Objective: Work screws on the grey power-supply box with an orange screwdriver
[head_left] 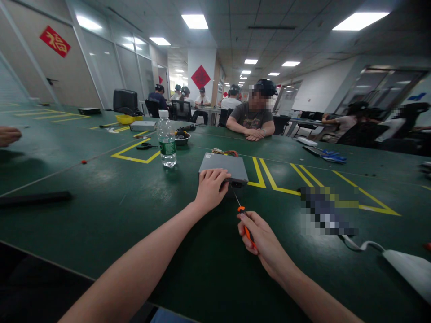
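A flat grey metal box (226, 164) with coloured wires at its far end lies on the green table (101, 211) in front of me. My left hand (211, 187) rests on the box's near left corner, fingers curled over its top edge. My right hand (261, 240) is closed round the orange handle of a small screwdriver (243, 216). The thin shaft points up and away to the near face of the box, and its tip sits at or just short of that face.
A clear water bottle (166, 140) stands left of the box, with a dark bowl (182, 137) behind it. Yellow tape lines (276, 184) mark the table. A white device with a cable (409, 267) lies at right. A person (252, 119) sits opposite, arms folded on the table.
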`<action>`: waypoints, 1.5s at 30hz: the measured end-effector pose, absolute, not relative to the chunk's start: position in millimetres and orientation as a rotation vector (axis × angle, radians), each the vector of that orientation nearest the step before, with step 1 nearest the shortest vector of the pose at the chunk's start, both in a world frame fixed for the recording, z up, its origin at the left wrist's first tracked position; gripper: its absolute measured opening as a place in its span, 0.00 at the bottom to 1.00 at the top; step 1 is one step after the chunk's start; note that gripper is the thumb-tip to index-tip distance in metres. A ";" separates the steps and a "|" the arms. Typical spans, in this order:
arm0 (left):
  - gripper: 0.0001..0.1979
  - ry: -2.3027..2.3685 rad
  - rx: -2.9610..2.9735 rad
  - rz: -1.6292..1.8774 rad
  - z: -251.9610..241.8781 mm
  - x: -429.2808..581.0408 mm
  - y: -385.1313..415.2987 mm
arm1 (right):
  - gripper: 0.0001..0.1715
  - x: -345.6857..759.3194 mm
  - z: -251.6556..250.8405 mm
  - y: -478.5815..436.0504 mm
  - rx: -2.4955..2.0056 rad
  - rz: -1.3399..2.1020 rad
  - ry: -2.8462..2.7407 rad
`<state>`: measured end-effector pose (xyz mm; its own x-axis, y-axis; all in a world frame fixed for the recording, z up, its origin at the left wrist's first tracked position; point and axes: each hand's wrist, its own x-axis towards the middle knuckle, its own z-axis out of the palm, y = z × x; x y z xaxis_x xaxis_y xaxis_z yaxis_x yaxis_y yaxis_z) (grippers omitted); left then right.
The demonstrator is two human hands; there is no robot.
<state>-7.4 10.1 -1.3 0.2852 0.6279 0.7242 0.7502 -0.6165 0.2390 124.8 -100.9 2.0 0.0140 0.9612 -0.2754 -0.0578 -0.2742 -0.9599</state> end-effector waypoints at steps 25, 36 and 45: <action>0.07 -1.140 -2.479 -1.191 -6.7 -12.3 9.3 | 0.25 122.2 9.9 -139.6 -1.260 0.613 -1.692; 0.13 -1.153 -2.512 -1.194 -4.1 -16.2 8.2 | 0.16 140.4 29.5 -120.2 -0.829 -0.856 -2.387; 0.21 -1.161 -2.547 -1.184 0.8 -18.2 4.9 | 0.09 140.6 12.4 -104.0 -0.854 -0.861 -2.332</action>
<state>-18.2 4.9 0.8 0.4062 0.5987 0.6904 0.6781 -0.7039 0.2115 140.6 -104.0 12.4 -0.6737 0.3784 0.6347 0.7001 0.6017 0.3844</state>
